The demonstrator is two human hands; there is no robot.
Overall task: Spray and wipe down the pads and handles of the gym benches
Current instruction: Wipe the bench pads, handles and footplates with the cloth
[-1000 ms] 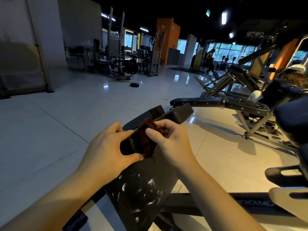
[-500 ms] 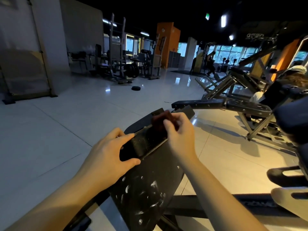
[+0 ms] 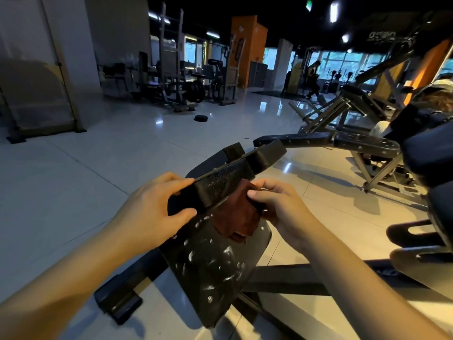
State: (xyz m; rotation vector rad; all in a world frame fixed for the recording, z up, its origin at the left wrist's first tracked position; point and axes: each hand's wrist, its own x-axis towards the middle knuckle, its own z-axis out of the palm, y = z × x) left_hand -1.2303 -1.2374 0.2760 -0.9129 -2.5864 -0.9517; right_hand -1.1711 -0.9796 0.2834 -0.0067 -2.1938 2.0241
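A black padded bar [image 3: 228, 177] runs across the top of a bench, above a black plate [image 3: 215, 266] flecked with white marks. My left hand [image 3: 152, 212] grips the bar's near end, thumb underneath and fingers over the top. My right hand [image 3: 282, 207] pinches a dark red cloth [image 3: 235, 219] and holds it against the underside of the bar, just right of my left hand. Part of the cloth hangs down over the plate.
A flat black bench [image 3: 318, 141] stands beyond on the right, with more machine frames [image 3: 367, 104] behind it. A person's head shows at the right edge [image 3: 438, 99]. A weight plate [image 3: 201, 118] lies on the glossy tiled floor [image 3: 85, 182]. Racks line the back.
My right hand brought the cloth from the top of the bar, further along it, back down and under the bar near my left hand. My left hand kept its grip.
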